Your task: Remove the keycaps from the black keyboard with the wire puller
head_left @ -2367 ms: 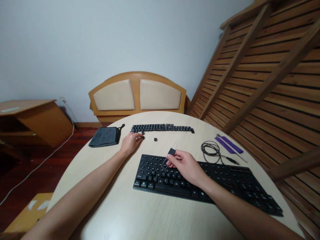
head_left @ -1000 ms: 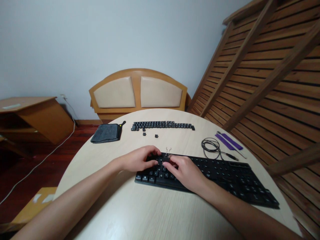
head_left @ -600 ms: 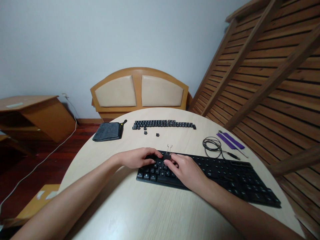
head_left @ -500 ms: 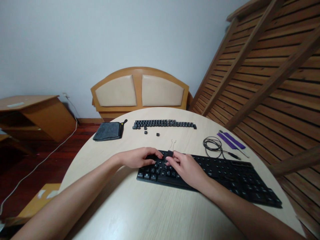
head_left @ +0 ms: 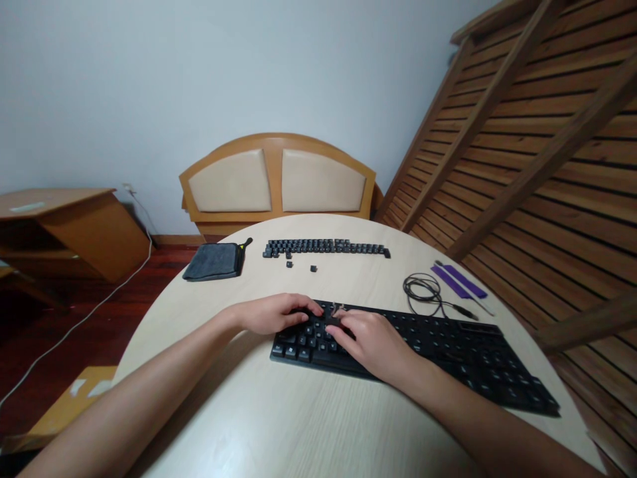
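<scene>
The black keyboard (head_left: 448, 358) lies across the table in front of me. My left hand (head_left: 271, 313) rests over its far left corner, fingers stretched onto the keys and thumb apart from them. To the right of it, my right hand (head_left: 371, 335) is closed over the keys, its thumb and fingers around a small keycap puller with thin wires (head_left: 338, 307). The wires are blurred, and my fingers hide most of the puller's dark body. Whether a keycap sits in it I cannot tell. Several keys (head_left: 304, 342) are in place near the keyboard's left end.
Rows of loose keycaps (head_left: 323, 245) stand behind the keyboard, with single keycaps (head_left: 313, 269) in front of them. A folded grey cloth (head_left: 213, 260) lies at the left. A coiled cable (head_left: 423, 292) and purple strips (head_left: 450, 280) with a thin rod are at the right.
The puller's wires, which stuck up and away from my right hand, are now lower and blurred by its fingers. My right hand has shifted slightly left; my left hand stays put.
</scene>
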The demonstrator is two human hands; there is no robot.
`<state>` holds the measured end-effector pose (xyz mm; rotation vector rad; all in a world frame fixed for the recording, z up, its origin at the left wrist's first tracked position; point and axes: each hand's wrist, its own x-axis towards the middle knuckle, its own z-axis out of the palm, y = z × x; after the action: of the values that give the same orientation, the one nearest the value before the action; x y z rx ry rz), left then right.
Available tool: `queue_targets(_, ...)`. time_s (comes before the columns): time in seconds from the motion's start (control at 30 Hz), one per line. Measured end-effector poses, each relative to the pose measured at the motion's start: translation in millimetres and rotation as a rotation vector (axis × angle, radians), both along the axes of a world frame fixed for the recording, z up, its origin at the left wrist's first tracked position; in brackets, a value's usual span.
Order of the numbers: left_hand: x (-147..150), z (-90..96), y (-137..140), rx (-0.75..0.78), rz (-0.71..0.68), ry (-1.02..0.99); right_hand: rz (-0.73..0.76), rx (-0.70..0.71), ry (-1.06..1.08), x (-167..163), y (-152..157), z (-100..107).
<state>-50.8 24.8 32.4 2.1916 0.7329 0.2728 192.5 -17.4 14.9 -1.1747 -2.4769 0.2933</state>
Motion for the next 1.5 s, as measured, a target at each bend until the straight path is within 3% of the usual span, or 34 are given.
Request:
queue_targets(0.2,2,2.1,-5,0.030,0.016,0.003,-0.036,-0.047,-0.006,0,0,2)
queue_targets(0.4,9,8.1,-13,0.137,0.023,0.029,-0.081,-0.326,0.326,-1,7,-2)
queue_targets(0.57,13,6.1,-12,0.090,0.068,0.001,-0.079,-0.487,0.581,-2,14,-6)
queue_targets(0.7,22,-1.7,-15,-0.018,0.206,-0.128,-0.103,-0.467,0.657,-2,13,-6)
queue_targets(0.87,36,-11.4,-21,-0.020,0.341,-0.253,-0.115,-0.410,0.683,-2,8,-5)
queue_targets(1.07,42,-14.3,-22,-0.055,0.398,-0.356,-0.139,-0.355,0.691,-2,8,-3)
queue_targets(1.2,43,-14.5,-24,-0.070,0.376,-0.412,-0.124,-0.442,0.767,-2,10,-4)
queue_targets(1.3,42,-13.8,-25,-0.013,0.369,-0.422,-0.140,-0.552,0.833,-3,11,-4)
queue_targets(1.5,38,-10.3,-27,0.287,0.350,-0.320,-0.181,-0.647,0.900,-2,14,-5)
